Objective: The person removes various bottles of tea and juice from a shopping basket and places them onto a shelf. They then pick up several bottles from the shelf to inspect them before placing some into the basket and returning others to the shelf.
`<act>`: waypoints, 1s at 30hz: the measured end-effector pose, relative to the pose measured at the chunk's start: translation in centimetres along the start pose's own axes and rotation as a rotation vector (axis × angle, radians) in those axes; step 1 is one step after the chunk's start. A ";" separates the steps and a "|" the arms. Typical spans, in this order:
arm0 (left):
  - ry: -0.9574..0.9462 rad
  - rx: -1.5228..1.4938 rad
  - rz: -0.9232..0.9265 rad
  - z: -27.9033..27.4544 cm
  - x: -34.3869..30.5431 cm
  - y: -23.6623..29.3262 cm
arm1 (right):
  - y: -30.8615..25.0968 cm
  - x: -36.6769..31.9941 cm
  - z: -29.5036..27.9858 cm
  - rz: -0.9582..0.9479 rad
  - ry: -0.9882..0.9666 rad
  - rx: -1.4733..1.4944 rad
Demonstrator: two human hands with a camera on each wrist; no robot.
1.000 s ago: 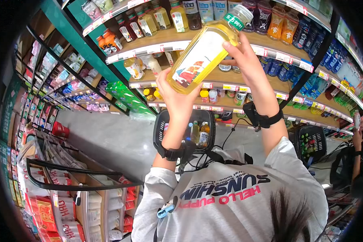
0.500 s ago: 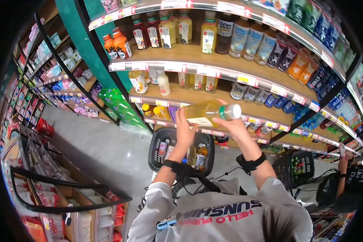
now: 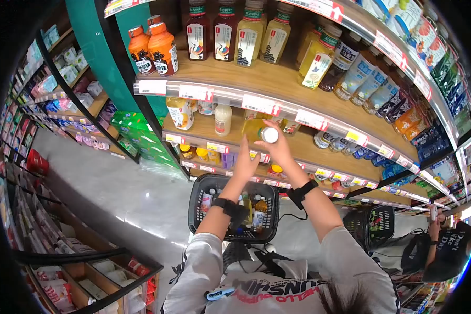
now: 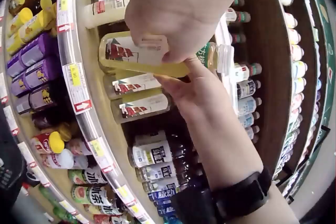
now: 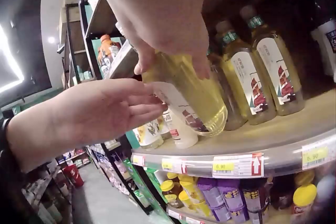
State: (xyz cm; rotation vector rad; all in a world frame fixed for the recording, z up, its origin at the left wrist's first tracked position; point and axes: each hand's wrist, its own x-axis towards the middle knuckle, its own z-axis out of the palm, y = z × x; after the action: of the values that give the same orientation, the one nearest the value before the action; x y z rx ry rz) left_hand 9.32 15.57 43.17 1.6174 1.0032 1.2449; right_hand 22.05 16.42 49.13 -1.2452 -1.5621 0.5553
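My right hand [image 3: 278,146] grips a bottle of yellow tea [image 3: 252,129] near its neck, the white cap turned up toward the head camera. In the right wrist view the bottle [image 5: 191,95] tilts, its base low over the middle shelf, in front of matching tea bottles [image 5: 252,77]. My left hand [image 5: 115,108] lies along the bottle's side with fingers straight, fingertips right at the label. The left wrist view shows the white label with red artwork, partly covered by my left hand [image 4: 168,14].
A dark shopping basket [image 3: 193,209] holding several drinks stands below my forearms. The upper shelf [image 3: 209,73] bears more bottled tea and orange bottles [image 3: 163,49]. A white bottle [image 3: 223,120] stands left of my hands. Another person [image 3: 450,246] and basket [image 3: 379,225] are at right.
The bottle has come down from in front of the upper shelf to the middle shelf. My left hand has gone from holding its base to lying along it with straight fingers.
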 end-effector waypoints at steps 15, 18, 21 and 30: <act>-0.024 -0.020 0.004 0.3 3.2 -3.7 | 5.3 8.2 1.0 0.027 -0.096 -0.179; 0.082 -0.078 -0.013 1.1 0.8 -4.2 | 3.9 7.6 0.6 -0.014 0.006 -0.223; 0.053 -0.020 -0.196 1.0 -3.7 -5.7 | 3.4 6.7 0.1 0.553 -0.259 -0.547; 0.178 0.060 -1.034 -8.7 -26.4 -16.0 | 13.2 -20.6 -7.3 0.653 -0.730 0.007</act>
State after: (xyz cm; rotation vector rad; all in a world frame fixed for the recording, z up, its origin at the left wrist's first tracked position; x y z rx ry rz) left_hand -5.65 -2.64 21.37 0.7806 1.6878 0.6276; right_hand 33.25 0.86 32.31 -1.6568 -1.6873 1.5692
